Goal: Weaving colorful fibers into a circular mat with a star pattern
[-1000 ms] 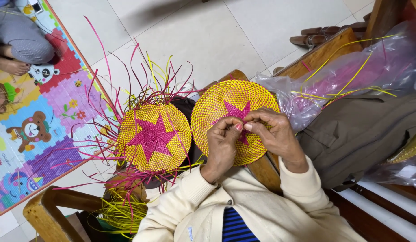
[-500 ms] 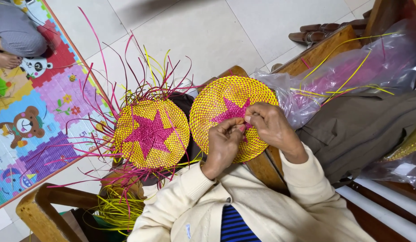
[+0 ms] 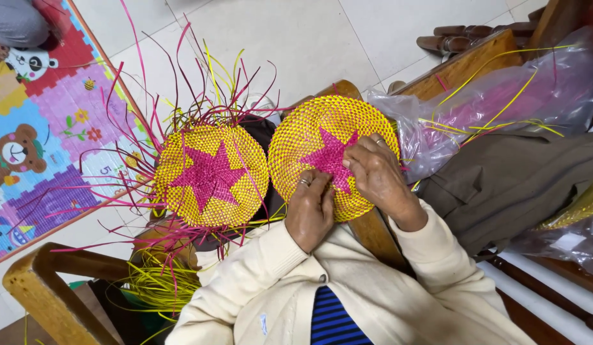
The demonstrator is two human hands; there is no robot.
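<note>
A round woven disc (image 3: 309, 137), yellow with a pink star, rests on a wooden armrest in front of me. My left hand (image 3: 311, 211) lies on its lower edge, fingers curled and pinching at the weave. My right hand (image 3: 373, 172) covers the star's right side, fingertips meeting the left hand's near the centre. A second woven disc (image 3: 210, 176), same colours, lies to the left with long loose pink and yellow strips sticking out around its rim.
A clear plastic bag (image 3: 488, 102) of pink and yellow strips lies at right on olive cloth (image 3: 520, 185). A bundle of yellow strips (image 3: 159, 287) sits lower left by a wooden chair frame (image 3: 47, 287). A colourful foam play mat (image 3: 47, 134) covers the floor at left.
The view has shifted so the discs sit higher and more to the left. My fingertips have moved from pinching above the star's centre to pressing down on the disc.
</note>
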